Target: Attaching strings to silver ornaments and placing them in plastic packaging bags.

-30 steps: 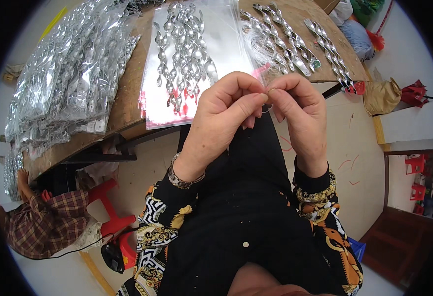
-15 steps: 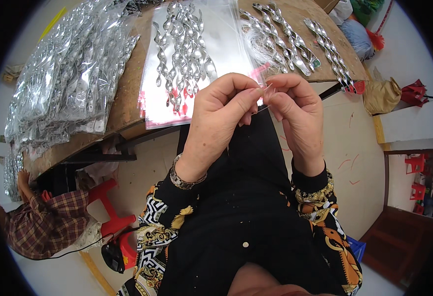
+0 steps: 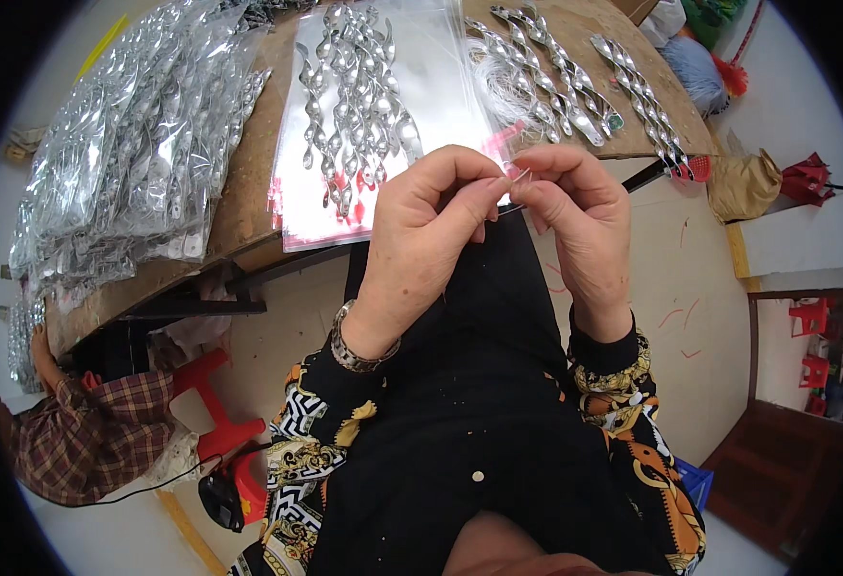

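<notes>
My left hand (image 3: 420,240) and my right hand (image 3: 587,216) meet fingertip to fingertip just off the table's front edge. Both are closed in a pinch. Between them a short bit of thin, pale string (image 3: 522,176) sticks out; the rest of it is hidden by my fingers. Beyond my right hand lies a loose coil of white string (image 3: 510,84). Twisted silver strips (image 3: 561,72) rest beside that coil. Past my left hand, more twisted silver strips (image 3: 349,96) lie on a stack of clear plastic bags (image 3: 441,58).
A large heap of bagged silver twists (image 3: 143,134) covers the left of the wooden table (image 3: 249,163). Another silver group (image 3: 642,101) sits at its right edge. At far left a person in a checked shirt (image 3: 95,432) works near red stools (image 3: 212,403).
The bit of string between my fingertips has tilted slightly. My hands stay pinched together in nearly the same place.
</notes>
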Motion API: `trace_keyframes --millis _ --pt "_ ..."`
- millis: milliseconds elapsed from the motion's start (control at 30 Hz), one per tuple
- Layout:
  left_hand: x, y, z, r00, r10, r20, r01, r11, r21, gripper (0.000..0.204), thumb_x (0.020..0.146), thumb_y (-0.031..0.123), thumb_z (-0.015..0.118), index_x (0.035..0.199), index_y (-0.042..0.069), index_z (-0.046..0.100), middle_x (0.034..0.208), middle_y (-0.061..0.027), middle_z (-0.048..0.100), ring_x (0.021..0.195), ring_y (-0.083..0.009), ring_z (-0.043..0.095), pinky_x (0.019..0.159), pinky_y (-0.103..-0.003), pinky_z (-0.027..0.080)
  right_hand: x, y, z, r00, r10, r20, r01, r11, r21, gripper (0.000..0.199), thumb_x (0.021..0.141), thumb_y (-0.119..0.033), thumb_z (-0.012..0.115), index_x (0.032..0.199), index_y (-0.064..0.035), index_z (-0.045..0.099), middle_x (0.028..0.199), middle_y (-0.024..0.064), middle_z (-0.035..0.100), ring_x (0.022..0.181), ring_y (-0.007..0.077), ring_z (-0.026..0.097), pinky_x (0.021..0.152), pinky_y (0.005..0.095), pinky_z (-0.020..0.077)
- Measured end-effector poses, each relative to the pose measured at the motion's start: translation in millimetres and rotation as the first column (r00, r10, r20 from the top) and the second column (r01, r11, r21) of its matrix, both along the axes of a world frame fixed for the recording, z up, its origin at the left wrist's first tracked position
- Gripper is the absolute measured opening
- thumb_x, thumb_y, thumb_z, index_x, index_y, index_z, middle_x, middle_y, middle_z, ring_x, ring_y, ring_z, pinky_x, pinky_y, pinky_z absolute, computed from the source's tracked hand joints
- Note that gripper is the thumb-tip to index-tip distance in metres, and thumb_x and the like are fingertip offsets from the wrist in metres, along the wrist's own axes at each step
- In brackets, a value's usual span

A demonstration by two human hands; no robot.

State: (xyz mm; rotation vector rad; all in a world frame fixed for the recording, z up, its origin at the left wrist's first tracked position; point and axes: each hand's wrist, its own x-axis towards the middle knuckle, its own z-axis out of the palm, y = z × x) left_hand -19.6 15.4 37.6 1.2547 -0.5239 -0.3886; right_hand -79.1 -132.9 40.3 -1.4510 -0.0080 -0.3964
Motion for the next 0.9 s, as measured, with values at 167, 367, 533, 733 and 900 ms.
trace_keyframes --millis 167,367,533,733,900 --pt "-1.3 -1.1 -0.4 0.997 0.049 0.066 -0.05 0.999 0.019 0.01 0.089 0.006 0.057 0.091 -0.002 0.063 0.071 0.0003 0.057 0.061 -0.0037 0.049 0.055 -0.018 0.039 -0.6 -0.7 0.0 1.0 0.007 -0.01 -0.007 1.0 -0.004 0.017 0.085 0.0 0.061 0.102 0.0018 0.061 0.091 0.0067 0.066 0.072 0.0056 0.057 0.057 0.0175 0.0385" --pt "-1.6 -1.4 -1.5 0.991 0.05 0.123 -0.056 0.998 0.042 0.009 0.088 0.005 0.057 0.089 -0.002 0.062 0.072 -0.0002 0.056 0.062 -0.0042 0.049 0.055 -0.019 0.039 -1.0 -1.0 0.1 1.0 -0.01 -0.003 0.01 1.0 -0.003 0.015 0.085 0.0 0.061 0.1 0.0016 0.062 0.091 0.0068 0.066 0.072 0.0057 0.057 0.057 0.0176 0.0388" --pt "-2.2 -1.8 -2.0 0.981 0.07 0.179 -0.083 0.994 0.069 0.008 0.087 0.005 0.057 0.088 -0.002 0.062 0.071 -0.0012 0.057 0.061 -0.0055 0.05 0.055 -0.02 0.04 -1.6 -2.2 -0.4 1.0 -0.006 -0.014 0.005 1.0 -0.013 0.015 0.084 0.0 0.062 0.099 0.0022 0.062 0.09 0.0069 0.066 0.072 0.0059 0.057 0.057 0.0176 0.0391" --pt "-2.0 -1.8 -3.5 0.973 0.082 0.214 -0.1 0.992 0.078 0.008 0.086 0.004 0.058 0.088 -0.001 0.062 0.072 -0.0026 0.058 0.062 -0.0072 0.051 0.056 -0.021 0.041 -1.2 -1.6 0.2 1.0 -0.011 -0.014 0.011 1.0 -0.024 0.015 0.084 0.0 0.062 0.098 0.002 0.062 0.088 0.007 0.066 0.071 0.0061 0.056 0.057 0.0178 0.0394" --pt "-0.7 -2.1 -5.3 0.959 0.093 0.267 -0.117 0.99 0.075 0.007 0.085 0.003 0.059 0.088 -0.002 0.062 0.073 -0.004 0.059 0.063 -0.009 0.053 0.057 -0.023 0.041 -1.5 -1.9 0.6 0.999 -0.013 -0.035 0.012 0.999 -0.03 0.011 0.084 0.0 0.062 0.095 0.0018 0.063 0.086 0.0064 0.066 0.068 0.0053 0.054 0.057 0.018 0.0386"
